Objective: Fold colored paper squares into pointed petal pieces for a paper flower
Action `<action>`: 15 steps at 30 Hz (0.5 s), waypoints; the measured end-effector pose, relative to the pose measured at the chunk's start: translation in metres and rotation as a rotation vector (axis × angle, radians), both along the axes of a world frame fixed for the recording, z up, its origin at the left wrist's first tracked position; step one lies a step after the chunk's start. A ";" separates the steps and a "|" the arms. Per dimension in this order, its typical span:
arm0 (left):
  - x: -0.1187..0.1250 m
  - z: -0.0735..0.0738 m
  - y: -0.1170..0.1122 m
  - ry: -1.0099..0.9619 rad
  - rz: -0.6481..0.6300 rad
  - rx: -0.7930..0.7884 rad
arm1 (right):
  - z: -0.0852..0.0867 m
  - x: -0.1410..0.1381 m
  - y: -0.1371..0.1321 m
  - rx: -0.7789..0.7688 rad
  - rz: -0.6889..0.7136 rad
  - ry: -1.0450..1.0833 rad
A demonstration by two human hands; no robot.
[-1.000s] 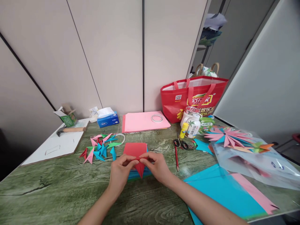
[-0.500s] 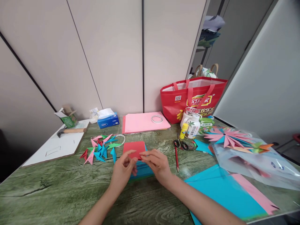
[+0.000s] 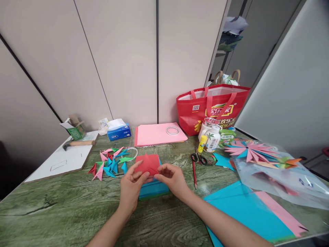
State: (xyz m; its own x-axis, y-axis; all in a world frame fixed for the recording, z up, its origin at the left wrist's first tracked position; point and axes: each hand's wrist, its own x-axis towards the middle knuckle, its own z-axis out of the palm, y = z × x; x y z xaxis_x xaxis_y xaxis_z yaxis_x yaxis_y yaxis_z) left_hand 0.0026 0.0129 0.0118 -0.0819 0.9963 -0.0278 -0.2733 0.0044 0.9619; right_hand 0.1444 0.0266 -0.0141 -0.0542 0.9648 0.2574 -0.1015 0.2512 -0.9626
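A small folded piece of red paper (image 3: 148,167) is held up between both hands, its pointed tip facing away from me. My left hand (image 3: 132,185) pinches its left corner between thumb and fingers. On the other side my right hand (image 3: 172,179) grips the right corner with thumb and forefinger. Behind and below it lie red paper squares (image 3: 154,158) on top of a stack of blue paper (image 3: 154,189). Several folded paper pieces (image 3: 111,168) in pink, blue, green and red lie in a loose heap left of the stack.
Scissors (image 3: 198,159), a red pencil (image 3: 194,175) and a glue stick (image 3: 202,144) lie or stand to the right. Blue sheets (image 3: 246,212) are at front right, a paper star (image 3: 250,151) behind them. Pink paper (image 3: 156,133), a tissue box (image 3: 119,132) and a red bag (image 3: 187,115) line the back.
The red piece has been turned up so its pointed tip shows above my fingers. My hands have shifted slightly, with the right thumb now lower along its edge.
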 end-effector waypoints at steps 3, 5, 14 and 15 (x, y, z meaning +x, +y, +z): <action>0.000 -0.001 0.001 0.006 0.034 -0.042 | -0.004 -0.002 0.002 -0.114 0.065 0.110; 0.000 -0.002 0.002 -0.020 0.059 -0.081 | -0.005 -0.002 0.003 -0.156 0.078 0.146; 0.001 -0.003 0.002 -0.088 0.044 -0.119 | 0.003 0.001 0.001 -0.180 0.145 0.204; 0.001 -0.003 0.002 -0.088 0.041 -0.119 | 0.003 0.001 0.000 -0.181 0.163 0.215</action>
